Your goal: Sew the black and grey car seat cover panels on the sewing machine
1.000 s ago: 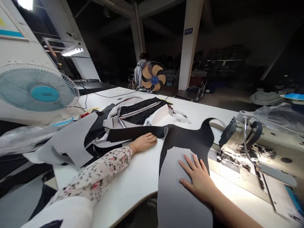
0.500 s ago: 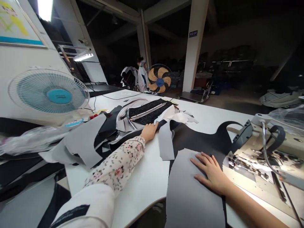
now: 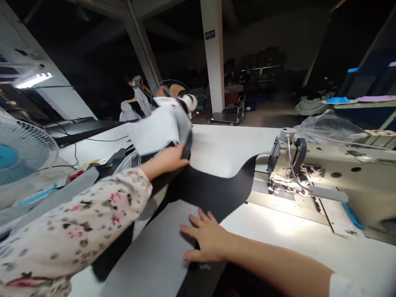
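My left hand (image 3: 168,159) is closed on a bundle of grey, white and black fabric pieces (image 3: 161,123), lifted above the white table (image 3: 222,148). The floral sleeve of that arm fills the lower left. My right hand (image 3: 207,239) lies flat with fingers spread on a large cut panel, grey on its near part (image 3: 154,255) and black further back (image 3: 213,189). The black end of the panel curves toward the sewing machine (image 3: 324,173) at the right.
A blue-centred desk fan (image 3: 18,152) stands at the left edge, with loose grey pieces and cables near it. Beyond the table a person (image 3: 139,95) stands by a floor fan (image 3: 170,88) and a white pillar (image 3: 213,57). Clear plastic lies behind the machine.
My left hand went from resting on the fabric pile to gripping it and lifting it up. My right hand stayed flat on the panel. The view swung to the right.
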Demonstrator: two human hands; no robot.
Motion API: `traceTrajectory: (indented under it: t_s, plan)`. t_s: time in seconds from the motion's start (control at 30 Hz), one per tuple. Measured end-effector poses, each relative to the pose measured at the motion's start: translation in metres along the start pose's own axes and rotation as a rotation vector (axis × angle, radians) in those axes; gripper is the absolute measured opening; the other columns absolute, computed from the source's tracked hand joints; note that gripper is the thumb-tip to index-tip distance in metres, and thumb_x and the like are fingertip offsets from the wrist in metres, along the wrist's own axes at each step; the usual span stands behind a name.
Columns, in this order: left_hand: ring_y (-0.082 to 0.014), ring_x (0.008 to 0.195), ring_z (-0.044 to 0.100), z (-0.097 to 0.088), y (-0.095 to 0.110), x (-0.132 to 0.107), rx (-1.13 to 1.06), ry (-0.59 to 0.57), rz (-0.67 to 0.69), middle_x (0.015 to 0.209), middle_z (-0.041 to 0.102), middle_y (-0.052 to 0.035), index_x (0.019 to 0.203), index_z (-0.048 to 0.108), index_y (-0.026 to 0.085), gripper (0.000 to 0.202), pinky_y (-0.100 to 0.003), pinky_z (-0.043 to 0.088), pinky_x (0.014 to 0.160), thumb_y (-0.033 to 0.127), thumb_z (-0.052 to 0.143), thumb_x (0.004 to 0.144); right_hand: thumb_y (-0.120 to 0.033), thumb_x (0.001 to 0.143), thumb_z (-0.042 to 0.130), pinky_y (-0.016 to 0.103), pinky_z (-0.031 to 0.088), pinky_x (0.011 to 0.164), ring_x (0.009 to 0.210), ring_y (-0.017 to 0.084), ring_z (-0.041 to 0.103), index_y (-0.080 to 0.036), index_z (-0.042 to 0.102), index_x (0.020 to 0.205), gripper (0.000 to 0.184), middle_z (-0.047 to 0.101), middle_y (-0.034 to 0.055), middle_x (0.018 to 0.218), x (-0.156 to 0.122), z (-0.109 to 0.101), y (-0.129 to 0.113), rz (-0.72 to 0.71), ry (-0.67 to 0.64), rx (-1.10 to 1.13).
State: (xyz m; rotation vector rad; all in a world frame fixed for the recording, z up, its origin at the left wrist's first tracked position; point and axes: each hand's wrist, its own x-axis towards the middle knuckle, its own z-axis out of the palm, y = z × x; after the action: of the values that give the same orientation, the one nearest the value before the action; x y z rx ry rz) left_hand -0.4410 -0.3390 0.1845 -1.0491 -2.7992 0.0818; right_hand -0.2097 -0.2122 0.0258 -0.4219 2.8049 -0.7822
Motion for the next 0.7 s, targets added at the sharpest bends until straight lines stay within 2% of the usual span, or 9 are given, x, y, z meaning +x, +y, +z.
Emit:
traceTrajectory:
  t_s: [0.07,0.13,0.23,0.33,0.43,0.5,0.57,0.63,0.7]
  plan:
    - [-0.0338,0.103,0.073,0.038,0.041,-0.029,0.013,-0.18,0.118,0.113,0.075,-0.0178,0.153,0.042,0.013,0.08,-0.038,0.057,0.088,0.035,0.074,0.083,-0.075,0.088,0.057,0.069,0.013,0.123,0.157,0.045,0.017,-0.034,0.036,0.161,0.086,0.025,0.0125,0.171,-0.014,-0.005,0.007,0.03,0.062,-0.001]
    - [-0.0332,0.1,0.075,0.066,0.072,-0.061,0.003,-0.324,0.241,0.109,0.077,-0.0156,0.155,0.042,0.018,0.084,-0.036,0.057,0.084,0.03,0.075,0.079,-0.074,0.09,0.056,0.072,0.004,0.122,0.158,0.046,0.01,-0.03,0.039,0.161,0.086,0.02,0.0153,0.172,-0.033,-0.011,0.027,0.183,0.135,-0.101]
    - [-0.035,0.096,0.076,0.085,0.115,-0.095,-0.028,-0.468,0.383,0.108,0.077,-0.0163,0.157,0.041,0.021,0.087,-0.037,0.058,0.078,0.032,0.073,0.078,-0.078,0.09,0.051,0.069,-0.003,0.124,0.157,0.046,0.015,-0.025,0.05,0.155,0.084,0.035,0.0193,0.166,-0.056,-0.007,0.049,0.178,0.122,-0.16]
    - [-0.0418,0.094,0.075,0.089,0.156,-0.1,-0.079,-0.484,0.469,0.105,0.076,-0.0219,0.157,0.042,0.015,0.083,-0.047,0.058,0.078,0.03,0.066,0.079,-0.077,0.091,0.05,0.066,-0.005,0.126,0.153,0.044,0.029,-0.019,0.056,0.15,0.083,0.05,0.0214,0.156,-0.063,0.005,0.047,0.133,0.152,-0.119]
    - [-0.0396,0.097,0.074,0.094,0.18,-0.078,-0.217,-0.432,0.504,0.108,0.076,-0.0186,0.157,0.042,0.021,0.078,-0.047,0.057,0.083,0.027,0.06,0.082,-0.077,0.088,0.056,0.064,-0.006,0.126,0.154,0.041,0.027,-0.018,0.046,0.157,0.091,0.043,0.0199,0.161,-0.055,0.007,0.042,0.127,0.187,-0.07]
    - [-0.0342,0.108,0.072,0.102,0.18,-0.062,-0.334,-0.371,0.455,0.118,0.075,-0.014,0.16,0.036,0.026,0.074,-0.044,0.056,0.092,0.024,0.054,0.088,-0.078,0.086,0.057,0.063,-0.005,0.127,0.157,0.04,0.021,-0.015,0.043,0.159,0.097,0.037,0.0207,0.164,-0.051,0.005,0.049,0.117,0.167,-0.095]
    - [-0.0291,0.12,0.068,0.112,0.165,-0.056,-0.447,-0.29,0.348,0.127,0.071,-0.011,0.161,0.034,0.029,0.068,-0.042,0.053,0.102,0.022,0.047,0.095,-0.078,0.087,0.055,0.061,0.004,0.129,0.159,0.04,0.016,-0.014,0.042,0.159,0.097,0.03,0.0201,0.168,-0.054,0.006,0.066,0.115,0.109,-0.16]
    - [-0.0266,0.125,0.064,0.12,0.133,-0.068,-0.549,-0.212,0.208,0.135,0.067,-0.0108,0.157,0.041,0.028,0.058,-0.042,0.051,0.107,0.024,0.048,0.1,-0.077,0.088,0.052,0.059,0.02,0.127,0.157,0.04,0.022,-0.018,0.043,0.159,0.093,0.026,0.0162,0.17,-0.061,0.012,0.089,0.096,0.094,-0.245]
    - [-0.0256,0.123,0.063,0.126,0.085,-0.103,-0.631,-0.141,0.05,0.14,0.062,-0.012,0.147,0.052,0.025,0.045,-0.045,0.051,0.107,0.033,0.054,0.103,-0.08,0.089,0.047,0.06,0.034,0.12,0.148,0.042,0.04,-0.018,0.054,0.152,0.089,0.04,0.0207,0.163,-0.056,0.019,0.116,0.0,0.246,-0.327]
